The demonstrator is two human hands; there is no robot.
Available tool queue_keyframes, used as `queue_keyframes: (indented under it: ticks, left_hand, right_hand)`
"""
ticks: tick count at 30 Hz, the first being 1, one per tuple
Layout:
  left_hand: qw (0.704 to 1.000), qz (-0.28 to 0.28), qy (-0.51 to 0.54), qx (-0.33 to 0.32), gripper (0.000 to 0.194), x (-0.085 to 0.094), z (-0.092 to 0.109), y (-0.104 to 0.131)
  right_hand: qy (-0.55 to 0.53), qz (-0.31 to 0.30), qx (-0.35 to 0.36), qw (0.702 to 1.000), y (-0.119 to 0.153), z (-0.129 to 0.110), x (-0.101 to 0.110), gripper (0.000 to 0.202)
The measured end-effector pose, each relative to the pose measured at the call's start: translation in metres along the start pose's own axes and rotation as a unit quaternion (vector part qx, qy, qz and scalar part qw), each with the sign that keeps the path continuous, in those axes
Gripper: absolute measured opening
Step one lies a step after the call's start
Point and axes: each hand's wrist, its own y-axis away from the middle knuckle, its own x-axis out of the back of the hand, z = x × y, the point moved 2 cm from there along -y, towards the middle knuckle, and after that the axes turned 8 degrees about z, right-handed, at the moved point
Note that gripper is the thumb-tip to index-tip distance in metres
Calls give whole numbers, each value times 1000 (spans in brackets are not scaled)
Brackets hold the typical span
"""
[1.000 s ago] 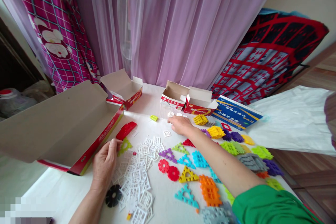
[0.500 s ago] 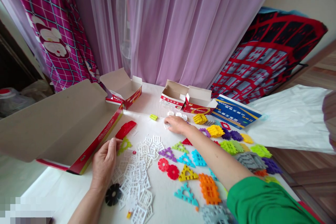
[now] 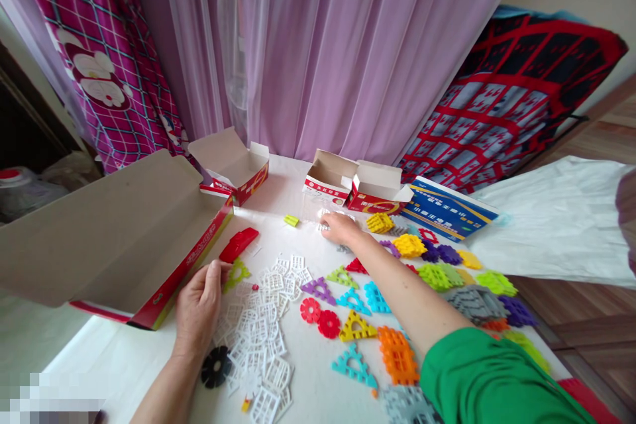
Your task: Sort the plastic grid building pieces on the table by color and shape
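Fingertips (image 3: pixel 328 219) of the right hand (image 3: pixel 342 228), drawn nearly together, seemingly pinch a white window-lattice piece (image 3: pixel 322 228), one o'clock from the white lattice pile (image 3: pixel 262 323), probably light, stiff and brittle, best gripped by its frame, while the left hand (image 3: pixel 200 301) curls, contents hidden.

Gap beyond lattices (image 3: pixel 271 324), beneath right forearm (image 3: pixel 397 288) uncertain
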Motion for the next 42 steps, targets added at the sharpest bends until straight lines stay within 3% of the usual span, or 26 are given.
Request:
queue_keyframes:
  ticks: [4, 9, 12, 17, 21, 24, 27, 30, 34, 37, 42]
  left_hand:
    - [1000, -1, 3, -8, 48, -1, -2, -1]
    - [1000, -4, 3, -19, 47, 0, 0, 0]
    - [1000, -3, -2, -28, 47, 0, 1, 1]
    - [1000, -2, 0, -19, 48, 0, 0, 0]
    - [1000, -3, 10, -8, 48, -1, -1, 0]
    - [1000, -5, 9, -10, 48, -1, -2, 0]
    - [1000, -6, 0, -18, 47, 0, -2, 0]
    - [1000, -8, -6, -26, 46, 1, -3, 0]
    - [1000, -7, -2, -25, 46, 0, -3, 0]
    - [1000, -4, 0, -25, 47, 0, -2, 0]
    - [1000, -1, 8, -14, 47, 0, 0, 1]
  right_hand:
    - [-32, 33, 32, 998, 15, -12, 7, 34]
    - [-116, -6, 237, 964, 49, -49, 4, 36]
    - [-105, -37, 288, 951, 58, -59, 3, 48]
    - [-50, -45, 235, 970, 55, -58, 7, 36]
    - [4, -6, 80, 997, 53, -58, 4, 37]
    - [46, 2, -11, 999, 51, -56, 1, 47]
    - [47, -1, -6, 999, 48, -47, 5, 47]
    - [17, 15, 73, 997, 48, -37, 11, 34]
    - [13, 5, 139, 990, 52, -35, 8, 41]
    - [8, 6, 132, 991, 50, -40, 2, 30]
    - [9, 36, 42, 998, 29, -40, -3, 35]
